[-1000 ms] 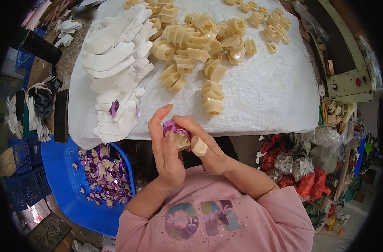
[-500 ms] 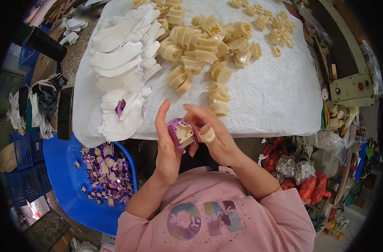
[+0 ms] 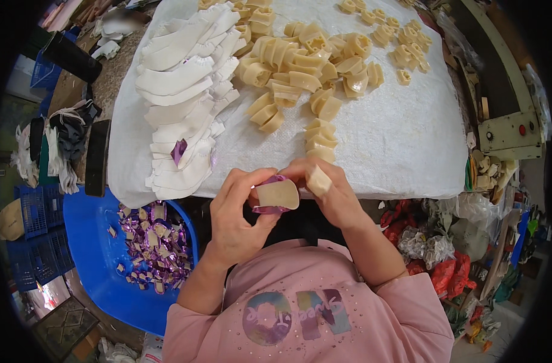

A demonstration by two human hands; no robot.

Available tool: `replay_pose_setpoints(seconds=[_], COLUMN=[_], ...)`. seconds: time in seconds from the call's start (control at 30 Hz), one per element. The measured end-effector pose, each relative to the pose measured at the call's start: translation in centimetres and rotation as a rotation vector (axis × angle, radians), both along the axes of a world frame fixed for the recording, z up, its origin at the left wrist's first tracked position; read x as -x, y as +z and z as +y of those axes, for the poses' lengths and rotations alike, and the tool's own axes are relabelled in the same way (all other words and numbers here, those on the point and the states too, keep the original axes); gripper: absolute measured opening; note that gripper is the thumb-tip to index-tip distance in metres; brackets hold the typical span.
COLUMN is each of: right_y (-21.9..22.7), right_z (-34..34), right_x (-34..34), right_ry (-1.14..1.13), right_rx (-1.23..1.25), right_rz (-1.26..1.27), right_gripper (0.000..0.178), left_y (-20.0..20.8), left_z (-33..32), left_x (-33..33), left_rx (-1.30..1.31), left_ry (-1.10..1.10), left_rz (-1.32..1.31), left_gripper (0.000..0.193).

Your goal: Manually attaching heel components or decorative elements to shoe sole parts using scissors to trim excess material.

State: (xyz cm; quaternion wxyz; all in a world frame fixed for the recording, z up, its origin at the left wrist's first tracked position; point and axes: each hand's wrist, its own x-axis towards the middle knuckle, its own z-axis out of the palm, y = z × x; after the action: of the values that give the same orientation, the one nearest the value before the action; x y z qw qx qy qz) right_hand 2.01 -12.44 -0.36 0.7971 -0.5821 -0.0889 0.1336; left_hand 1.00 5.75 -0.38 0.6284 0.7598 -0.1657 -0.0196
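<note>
In front of my body, my left hand [image 3: 232, 215] is closed round a shoe heel [image 3: 278, 196] wrapped in shiny purple covering. Its bare beige flat face is turned up toward me, and purple shows along its edges. My right hand [image 3: 341, 206] has its fingers closed at the heel's far right edge; its fingertips are partly hidden. A pale beige wrap [image 3: 319, 181] sits round one right finger. Just beyond my hands on the table lie loose cream heels [image 3: 321, 140] and a stack of white curved cover pieces [image 3: 178, 115], with a purple scrap [image 3: 178, 151] on top.
A blue basin [image 3: 97, 266] at lower left holds many purple-covered heels [image 3: 158, 248]. White woven sheeting [image 3: 403, 133] covers the table. A dark phone-like slab [image 3: 97, 157] stands by its left edge. At right are a machine frame with a control box [image 3: 510, 136] and red plastic bags [image 3: 451, 275].
The heel has been turned so its flat face shows instead of its hollow toothed side. My right hand has rotated, and both hands have shifted slightly right in view.
</note>
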Motion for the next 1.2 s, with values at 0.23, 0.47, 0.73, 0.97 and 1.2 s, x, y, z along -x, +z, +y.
replay_pose_setpoints(seconds=[0.23, 0.47, 0.73, 0.97, 1.2], right_y=[-0.5, -1.7, -1.6, -2.7, -1.3], right_z=[-0.3, 0.1, 0.6, 1.7, 2.6], right_x=[-0.5, 0.1, 1.1, 1.2, 1.6], right_ry=[0.068, -0.09, -0.112, -0.127, -0.09], right_rx=[0.069, 0.328, 0.162, -0.057, 0.067], right_rz=[-0.204, -0.245, -0.19, -0.024, 0.015], right_gripper=[0.012, 0.011, 0.02, 0.029, 0.032], left_y=[1.1, 0.2, -1.2, -1.3, -1.3], left_z=[0.0, -1.1, -2.4, -3.1, -2.7], left_x=[-0.6, -0.8, 0.0, -0.1, 0.4], left_rx=[-0.181, -0.18, -0.164, -0.262, -0.301], left_ry=[-0.056, 0.019, 0.216, 0.332, 0.42], left_rz=[-0.347, -0.328, -0.438, -0.51, -0.535], left_gripper=[0.047, 0.046, 0.05, 0.049, 0.046])
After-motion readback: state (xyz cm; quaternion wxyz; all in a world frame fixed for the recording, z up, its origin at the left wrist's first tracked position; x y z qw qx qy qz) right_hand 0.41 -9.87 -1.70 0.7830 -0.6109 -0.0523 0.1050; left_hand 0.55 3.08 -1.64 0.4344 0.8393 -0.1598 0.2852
